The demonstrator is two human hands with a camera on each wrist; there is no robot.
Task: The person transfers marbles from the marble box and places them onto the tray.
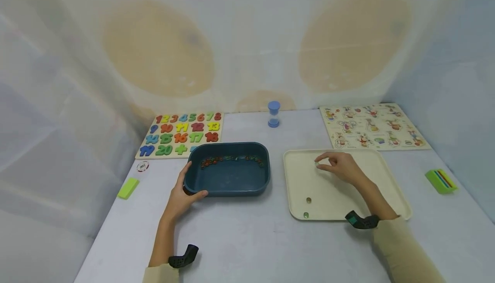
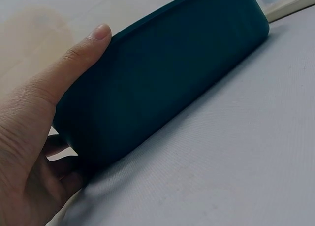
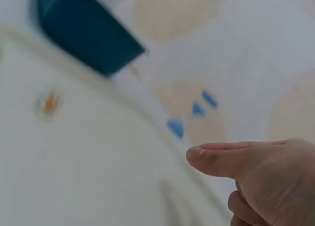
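Observation:
My left hand (image 1: 181, 199) grips the near left corner of a dark teal plastic tub (image 1: 228, 193). Its thumb lies on the front wall near the rim in the left wrist view, and the other fingers go round the left side. Small red and green marbles (image 1: 210, 161) line the tub's far inner edge. Over a cream tray (image 1: 348, 212), my right hand (image 1: 342, 167) pinches a small pale glass marble (image 1: 316, 163) between thumb and index finger; the right wrist view hides it. Two marbles (image 1: 308, 200) lie in the tray's near left part, one with an orange swirl.
A wooden number puzzle (image 1: 176, 138) lies behind the tub, a picture puzzle board (image 1: 373, 127) behind the tray. Between them stands a blue sand timer (image 1: 273, 114). A green block (image 1: 128, 188) is far left, a striped green block (image 1: 441, 181) far right, a round sticker (image 1: 142, 166) beside the number puzzle.

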